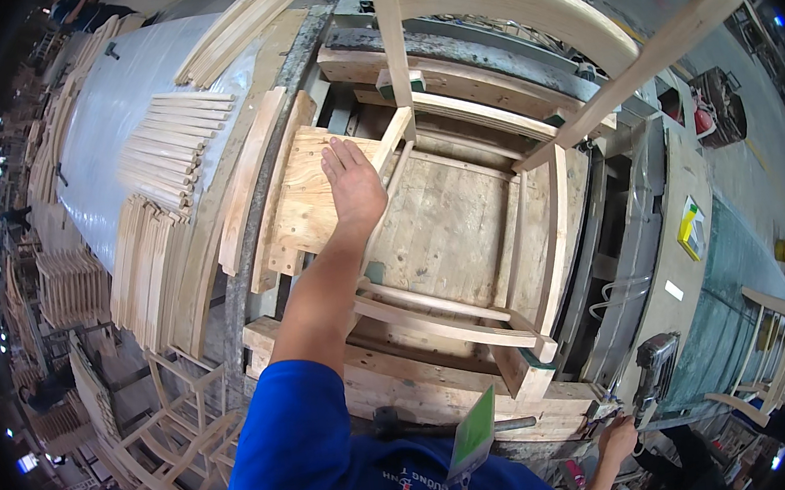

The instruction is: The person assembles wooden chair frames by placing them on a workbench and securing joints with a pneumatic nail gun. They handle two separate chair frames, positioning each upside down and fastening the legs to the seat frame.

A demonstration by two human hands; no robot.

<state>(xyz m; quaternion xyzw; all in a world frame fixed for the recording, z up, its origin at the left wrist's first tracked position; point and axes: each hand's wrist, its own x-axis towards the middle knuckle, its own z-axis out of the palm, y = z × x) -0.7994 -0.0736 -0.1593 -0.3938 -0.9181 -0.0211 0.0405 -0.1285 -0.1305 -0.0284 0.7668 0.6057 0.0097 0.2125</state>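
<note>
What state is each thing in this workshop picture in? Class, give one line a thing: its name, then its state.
Left hand: flat, fingers together, pressing on the chair frame.
Right hand: low at the bench edge, beside the power tool; grip unclear.
Chair frame: unfinished, lying in the wooden jig.
Hammer: lying at the near edge, unheld.
Slats: stacked in a fan on the left table.
Power tool: resting at the bench edge.

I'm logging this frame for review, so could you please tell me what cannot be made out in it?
- Right hand, head view: small near the lower rim; its grip cannot be told.
- Left hand: palm pressed on the wooden chair frame, underside hidden.
- Hammer: partly covered by the blue sleeve and green tag.
- Background workshop: dark, bent by fisheye.
</note>
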